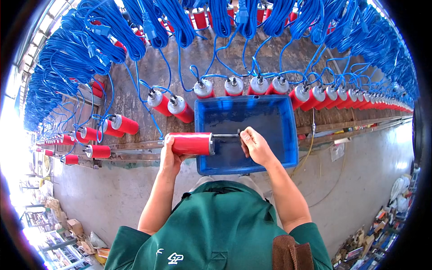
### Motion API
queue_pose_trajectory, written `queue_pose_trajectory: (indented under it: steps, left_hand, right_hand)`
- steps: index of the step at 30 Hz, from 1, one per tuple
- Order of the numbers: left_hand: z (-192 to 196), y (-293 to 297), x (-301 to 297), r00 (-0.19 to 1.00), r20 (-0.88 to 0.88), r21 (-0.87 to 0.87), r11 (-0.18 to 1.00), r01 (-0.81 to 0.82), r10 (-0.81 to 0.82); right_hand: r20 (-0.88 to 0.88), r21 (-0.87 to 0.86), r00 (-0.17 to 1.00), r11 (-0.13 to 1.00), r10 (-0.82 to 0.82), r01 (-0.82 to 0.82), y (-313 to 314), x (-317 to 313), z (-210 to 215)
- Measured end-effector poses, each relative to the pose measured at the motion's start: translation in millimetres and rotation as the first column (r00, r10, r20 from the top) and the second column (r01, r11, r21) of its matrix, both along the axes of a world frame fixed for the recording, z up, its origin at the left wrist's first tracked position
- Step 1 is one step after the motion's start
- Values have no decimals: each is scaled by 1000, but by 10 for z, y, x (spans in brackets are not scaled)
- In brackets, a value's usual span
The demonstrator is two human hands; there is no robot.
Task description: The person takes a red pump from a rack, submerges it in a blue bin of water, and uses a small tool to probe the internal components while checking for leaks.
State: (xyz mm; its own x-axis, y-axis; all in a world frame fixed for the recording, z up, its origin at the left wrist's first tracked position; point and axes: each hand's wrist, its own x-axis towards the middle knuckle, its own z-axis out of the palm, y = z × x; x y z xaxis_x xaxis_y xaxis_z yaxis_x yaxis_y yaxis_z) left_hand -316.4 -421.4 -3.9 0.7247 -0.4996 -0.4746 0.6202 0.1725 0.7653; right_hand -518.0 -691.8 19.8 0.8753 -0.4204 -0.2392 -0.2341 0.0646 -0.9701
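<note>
My left hand (169, 157) is wrapped round the left end of a red cylinder (189, 144) with a pale rim, held level. A blue cord (155, 123) runs down to that end. From the cylinder's right end a thin dark rod (225, 135) sticks out. The fingers of my right hand (255, 146) are closed at the rod's far tip; how they grip it is partly hidden. Below the rod and the cylinder's right end lies a rectangular blue plastic tub (293, 135) with a dark, wet-looking bottom.
Red cylinders with silver caps (204, 87) line the edge of a worn wooden table (189, 63). Their cords lead to bundled blue cables (220, 18) across the far side and both flanks. A yellow hose (308, 155) hangs at the right. Boxes and bags (76, 227) sit along the floor's edges.
</note>
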Motion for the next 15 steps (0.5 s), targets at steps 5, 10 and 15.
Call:
queue_pose_trajectory:
  steps: [5,10,15]
  left_hand:
    - [56,-56,-25,999,24,-4,1000,23,-23]
    - [134,-73,-68,998,60,32,999,-17,15]
    - [91,-65,-57,999,50,31,999,-12,11]
  right_hand:
    - [-138,-17,987,996,87,-90,-64,11,-99]
    - [176,-364,983,931,50,17,-6,-34,234]
    - [136,-625,961,773,243,-107,-149,-21,336]
